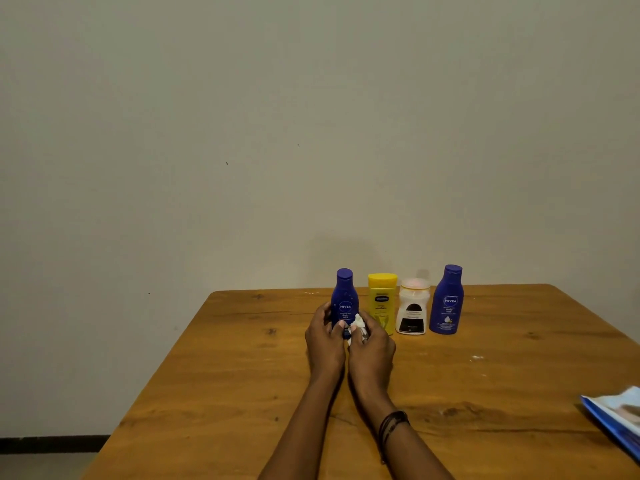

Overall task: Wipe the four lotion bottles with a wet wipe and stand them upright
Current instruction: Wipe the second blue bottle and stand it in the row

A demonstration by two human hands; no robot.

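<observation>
Several lotion bottles stand upright in a row near the far edge of the wooden table (242, 375). My left hand (325, 341) grips the lower part of the leftmost dark blue bottle (344, 299). My right hand (372, 344) pinches a crumpled white wet wipe (357, 323) against that bottle's lower right side. To its right stand a yellow bottle (382, 303), a white bottle with a dark label (413, 311) and a second dark blue bottle (447, 301).
A blue and white wipe packet (616, 419) lies at the table's right edge. A plain wall rises just behind the bottles. Small white specks (477, 357) mark the table right of my hands.
</observation>
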